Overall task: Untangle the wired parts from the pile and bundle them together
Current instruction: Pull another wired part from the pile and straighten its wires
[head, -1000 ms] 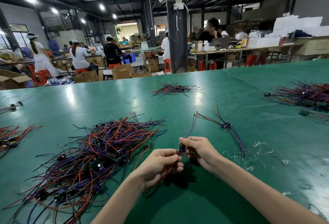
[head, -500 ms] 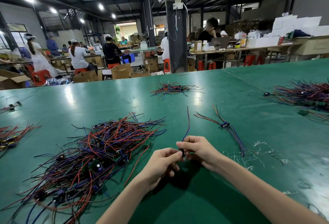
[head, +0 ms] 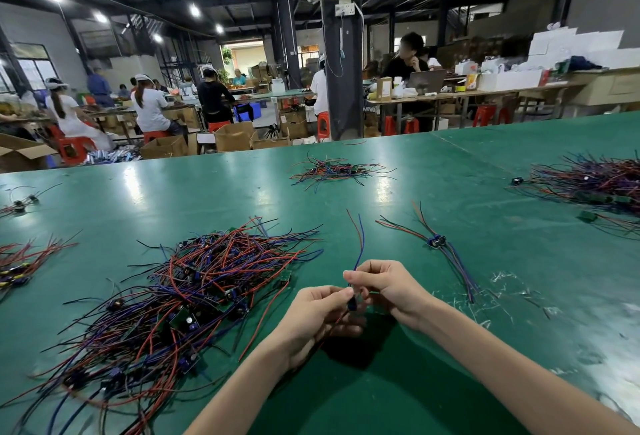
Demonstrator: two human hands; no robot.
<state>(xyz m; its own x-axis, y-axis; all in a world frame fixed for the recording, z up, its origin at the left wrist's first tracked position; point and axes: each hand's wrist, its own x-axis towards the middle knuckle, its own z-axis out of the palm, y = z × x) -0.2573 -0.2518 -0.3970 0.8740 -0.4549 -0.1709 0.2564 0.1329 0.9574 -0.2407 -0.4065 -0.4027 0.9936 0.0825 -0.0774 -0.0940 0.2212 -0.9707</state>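
Observation:
A big tangled pile of wired parts [head: 180, 299], red, blue and black wires with small green boards, lies left of my hands on the green table [head: 415, 192]. One wired part [head: 352, 303] with a small blue component is held between both hands, above the table. My left hand [head: 318, 317] pinches its lower red and dark wires. My right hand [head: 384, 284] pinches it near the component, and its red and blue wires [head: 359, 240] stick up and away. A sorted bundle of wired parts [head: 438, 242] lies to the right of my hands.
Further wire piles lie at far centre [head: 337, 170], far right [head: 595, 182] and the left edge [head: 20, 261]. White scraps [head: 502, 279] dot the table at right. A dark pillar [head: 341, 54] and seated workers stand beyond the table's far edge.
The held part's red and blue wires have swung from lying toward the right-hand bundle to standing up. My hands have closed together around the small component.

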